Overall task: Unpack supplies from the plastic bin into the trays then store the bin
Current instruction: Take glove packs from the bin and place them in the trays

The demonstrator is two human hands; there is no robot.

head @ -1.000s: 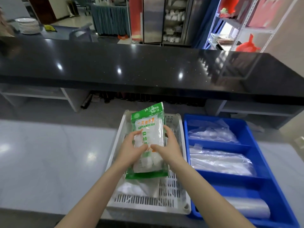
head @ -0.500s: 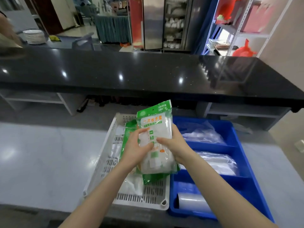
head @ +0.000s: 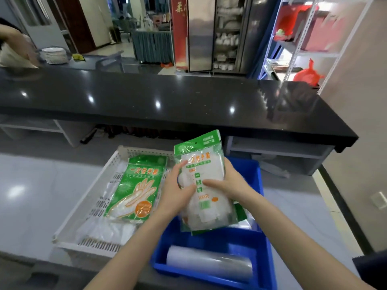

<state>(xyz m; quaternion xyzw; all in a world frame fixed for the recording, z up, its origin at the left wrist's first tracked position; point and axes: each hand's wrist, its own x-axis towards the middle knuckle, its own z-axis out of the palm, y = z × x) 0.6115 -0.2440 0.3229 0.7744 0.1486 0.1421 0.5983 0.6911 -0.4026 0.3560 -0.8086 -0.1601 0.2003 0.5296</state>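
Note:
My left hand (head: 178, 191) and my right hand (head: 228, 183) together hold a green and clear pack of disposable gloves (head: 204, 181) upright over the blue divided tray (head: 259, 248). A second green pack seems to sit behind it at the bottom. Left of the blue tray stands a white slotted plastic bin (head: 88, 206). Another glove pack (head: 137, 189) lies flat in the bin on some clear bags. A roll of clear plastic film (head: 209, 262) lies in the blue tray's nearest compartment.
The bin and tray rest on a pale glossy counter (head: 37, 195). Behind them runs a raised black countertop (head: 167, 101) with open shelves under it. At the far left another person's arm (head: 14, 45) is near a stack of white plates (head: 54, 55).
Both hands have carried the glove pack rightward from above the white bin to above the blue tray. That uncovered a second glove pack lying in the bin.

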